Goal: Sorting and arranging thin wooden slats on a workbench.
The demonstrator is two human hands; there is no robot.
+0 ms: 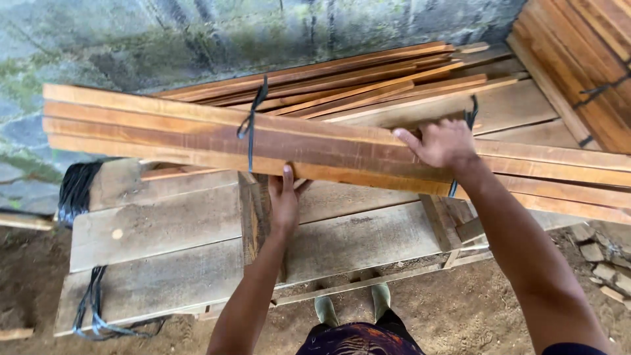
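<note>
— Reddish-brown wood, that bundle of planks (197,135)? Where does it sit, and how are the hands on it?

— It rests on top of a stack of grey, weathered boards (164,227), crosswise over them. The left hand (284,200) reaches up from below the bundle's near edge, arm stretched straight, palm pressed under the lowest plank with the thumb pointing up against its face. The right hand (442,143) comes over the bundle from the near side, wrist bent, fingers curled down over the top plank, clasping it.

— Which way does the bundle run?

— Its long axis goes left to right across the view, dipping slightly toward the right. The cut ends on the left stick out past the grey boards, in front of a mossy concrete wall (131,46). A black strap (250,125) wraps the bundle left of the left hand; a second strap (470,115) shows just beyond the right hand.

— Anything else around the bundle?

— Behind it lie thinner strips (368,85), fanned at an angle, and another strapped pile (578,59) sits at the far right. Below the bundle, more black strapping (92,309) hangs off the grey boards onto the dirt floor (447,309). Green boots (355,306) stand on that dirt near the boards.
</note>
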